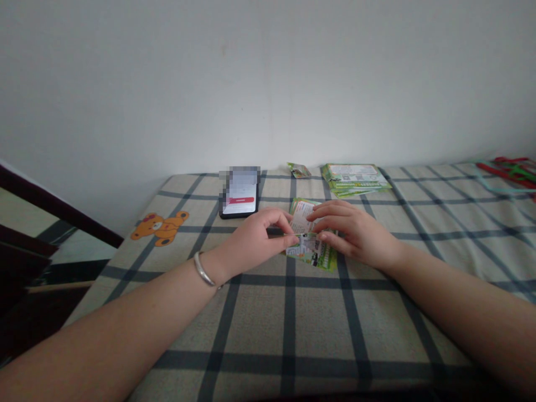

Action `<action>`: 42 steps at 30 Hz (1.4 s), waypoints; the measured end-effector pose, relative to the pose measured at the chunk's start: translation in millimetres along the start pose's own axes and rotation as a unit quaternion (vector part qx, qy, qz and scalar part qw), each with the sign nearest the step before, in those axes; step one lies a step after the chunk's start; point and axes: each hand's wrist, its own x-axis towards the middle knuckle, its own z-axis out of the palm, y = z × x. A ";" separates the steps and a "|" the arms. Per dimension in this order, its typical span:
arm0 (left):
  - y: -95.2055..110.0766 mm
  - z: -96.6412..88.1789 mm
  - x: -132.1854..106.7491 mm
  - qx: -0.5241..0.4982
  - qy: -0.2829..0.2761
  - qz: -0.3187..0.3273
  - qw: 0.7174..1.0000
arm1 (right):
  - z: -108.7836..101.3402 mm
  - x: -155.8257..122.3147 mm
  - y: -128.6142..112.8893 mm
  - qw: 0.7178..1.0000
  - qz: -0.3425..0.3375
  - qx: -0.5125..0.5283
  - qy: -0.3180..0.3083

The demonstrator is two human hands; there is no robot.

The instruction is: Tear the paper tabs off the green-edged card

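We pinch the green leaflet (319, 255) with our left hand (251, 244) | right hand (355, 231) grips it too | just above counter (288, 329)

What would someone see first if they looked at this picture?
Two bare hands, the left hand and the right hand, meet mid-table, pinching a green leaflet between them. Just behind lies a phone with a lit screen, and a stack of green leaflets sits farther back to the right. An orange bear is printed on the checked cloth at the left.
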 end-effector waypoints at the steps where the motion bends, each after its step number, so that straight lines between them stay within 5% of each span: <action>1: -0.6 -0.3 0.3 -0.017 0.001 -0.007 1.000 | -0.2 -0.1 0.5 1.000 -0.002 0.011 0.000; 15: -4.6 -3.8 3.5 0.016 0.046 0.115 0.992 | 5.7 -0.8 6.5 1.000 -0.003 0.008 0.003; 24: -4.1 -9.0 6.2 0.193 -0.031 0.250 0.948 | 1.7 -2.0 6.3 0.996 -0.025 -0.088 -0.018; 31: -6.4 -6.9 0.7 0.322 -0.065 0.260 0.908 | -0.7 -1.2 2.9 0.988 -0.046 -0.141 -0.038; 42: -5.9 -6.3 0.6 0.339 -0.047 0.239 0.909 | -2.6 -0.3 -4.0 0.962 -0.115 -0.234 -0.074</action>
